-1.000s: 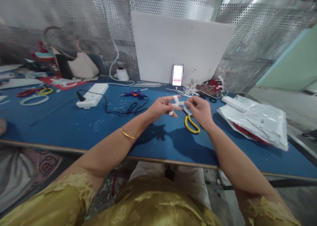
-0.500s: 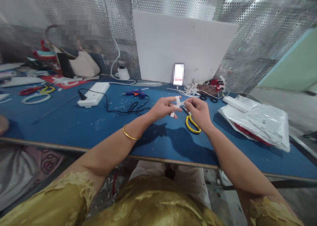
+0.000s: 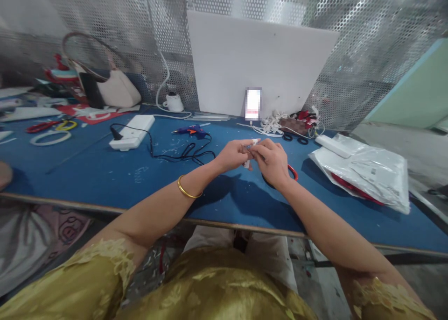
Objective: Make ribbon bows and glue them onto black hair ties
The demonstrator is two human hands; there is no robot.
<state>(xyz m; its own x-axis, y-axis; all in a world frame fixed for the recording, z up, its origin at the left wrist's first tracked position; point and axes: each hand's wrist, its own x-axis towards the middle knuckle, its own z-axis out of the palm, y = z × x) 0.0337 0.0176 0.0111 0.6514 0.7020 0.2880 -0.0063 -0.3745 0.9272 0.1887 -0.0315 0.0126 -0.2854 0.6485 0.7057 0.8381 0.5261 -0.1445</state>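
A narrow white ribbon [image 3: 247, 163] is looped over the fingers of my left hand [image 3: 232, 155], which is closed on it above the table. My right hand [image 3: 274, 160] meets the left, its thumb and fingertips pinched at the ribbon between the two hands. The ribbon's middle is hidden behind those fingers; one piece shows above them and one below. Under and beside my right hand lie scissors, of which a red handle loop [image 3: 293, 172] shows; the rest is mostly covered.
On the blue table [image 3: 105, 180] lie a glue gun [image 3: 192, 131] with a black cord, a white power strip [image 3: 133, 132] and another pair of scissors [image 3: 52, 125]. A plastic-wrapped package [image 3: 364, 170] is at right. A lit phone [image 3: 253, 104] leans against a white board [image 3: 262, 63].
My right hand has moved left and closer over the left hand's fingers, covering more of the ribbon. The scissors' yellow handle is now hidden and a red one shows.
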